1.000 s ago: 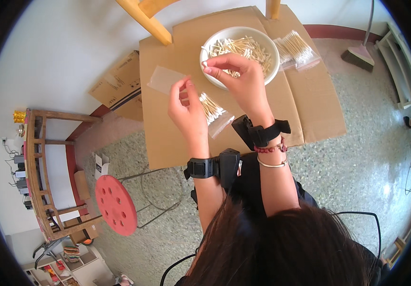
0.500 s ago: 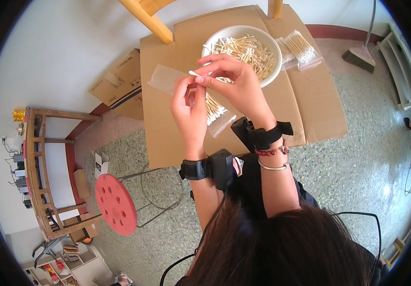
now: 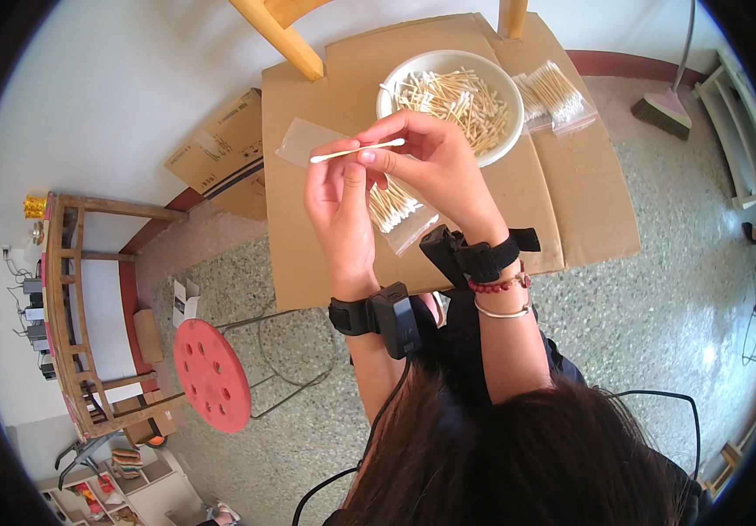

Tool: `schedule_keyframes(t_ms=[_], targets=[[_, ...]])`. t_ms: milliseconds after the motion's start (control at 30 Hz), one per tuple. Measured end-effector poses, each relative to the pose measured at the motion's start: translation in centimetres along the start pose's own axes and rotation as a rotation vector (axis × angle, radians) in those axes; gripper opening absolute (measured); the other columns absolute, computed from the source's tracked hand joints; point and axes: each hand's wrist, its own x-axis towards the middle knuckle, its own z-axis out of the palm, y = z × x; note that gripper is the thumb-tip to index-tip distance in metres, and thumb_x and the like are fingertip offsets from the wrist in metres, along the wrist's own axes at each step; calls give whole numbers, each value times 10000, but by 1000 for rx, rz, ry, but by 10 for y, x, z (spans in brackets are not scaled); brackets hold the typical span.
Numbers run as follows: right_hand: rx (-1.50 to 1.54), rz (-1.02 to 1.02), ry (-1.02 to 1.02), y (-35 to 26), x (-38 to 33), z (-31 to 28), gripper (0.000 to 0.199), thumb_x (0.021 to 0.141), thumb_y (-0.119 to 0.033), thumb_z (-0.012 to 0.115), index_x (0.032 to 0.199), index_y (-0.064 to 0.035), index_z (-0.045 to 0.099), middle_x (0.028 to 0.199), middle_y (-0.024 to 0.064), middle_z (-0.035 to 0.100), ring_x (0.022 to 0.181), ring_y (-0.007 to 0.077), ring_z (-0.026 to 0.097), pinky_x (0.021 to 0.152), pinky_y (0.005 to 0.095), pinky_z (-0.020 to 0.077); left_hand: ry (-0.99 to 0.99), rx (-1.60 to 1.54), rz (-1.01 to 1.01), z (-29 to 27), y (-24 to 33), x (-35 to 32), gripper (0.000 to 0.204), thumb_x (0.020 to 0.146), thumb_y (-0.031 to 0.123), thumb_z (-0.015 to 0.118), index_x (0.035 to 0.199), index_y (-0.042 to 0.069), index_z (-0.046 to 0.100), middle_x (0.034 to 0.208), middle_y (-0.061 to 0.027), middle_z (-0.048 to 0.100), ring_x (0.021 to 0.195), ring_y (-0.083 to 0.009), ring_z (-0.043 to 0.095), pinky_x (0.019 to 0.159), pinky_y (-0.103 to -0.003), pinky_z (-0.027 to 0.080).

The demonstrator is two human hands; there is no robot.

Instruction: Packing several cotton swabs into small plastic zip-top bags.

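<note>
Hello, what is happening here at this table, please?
A person holds one cotton swab with both hands: the right hand pinches it and the left hand is beside it. Under the hands, on the cardboard sheet, lies a small clear bag of swabs. Behind them a white bowl is full of loose swabs, with filled bags next to it.

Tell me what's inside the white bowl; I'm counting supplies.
The white bowl holds a loose heap of cotton swabs with wooden sticks. The right hand covers its near rim, so whatever lies there, and under the heap, cannot be seen.
</note>
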Motion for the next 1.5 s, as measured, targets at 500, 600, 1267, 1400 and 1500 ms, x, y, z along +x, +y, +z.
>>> schedule_keyframes(t_ms=[500,600,1267,1400,1500], targets=[[125,-34,-59,-5,-2,-3,119,833,-81,681,904,8,647,812,54,666,732,97,618,657,234,508,-49,-86,27,-4,-5,0,201,914,173,597,1073,50,594,978,-60,619,864,-146,577,752,-282,464],[69,-92,53,-6,-1,-4,126,844,-88,669,919,5,628,859,56,661,761,107,623,666,235,504,1,143,-63,-1,-3,-2,207,898,124,613,1088,41,603,928,-30,610,785,-100,550,711,-237,442],[-331,-37,331,19,8,-8,172,836,-124,672,842,8,562,786,61,660,746,91,612,674,237,487,-359,1059,-325,-55,-53,-34,247,677,194,762,839,44,652,762,-81,609,717,-170,576,655,-278,468],[-426,16,363,16,4,-15,170,839,-122,669,840,9,560,804,65,666,753,92,615,673,235,489,-268,958,-595,-44,-31,-26,171,772,197,697,876,61,703,693,-56,647,643,-135,578,617,-277,471],[-369,-16,363,17,3,-20,156,836,-103,669,836,11,562,815,79,670,746,96,629,653,225,490,-130,959,-540,-34,-18,-22,169,801,186,676,901,52,698,736,-54,654,683,-121,581,628,-272,468]])
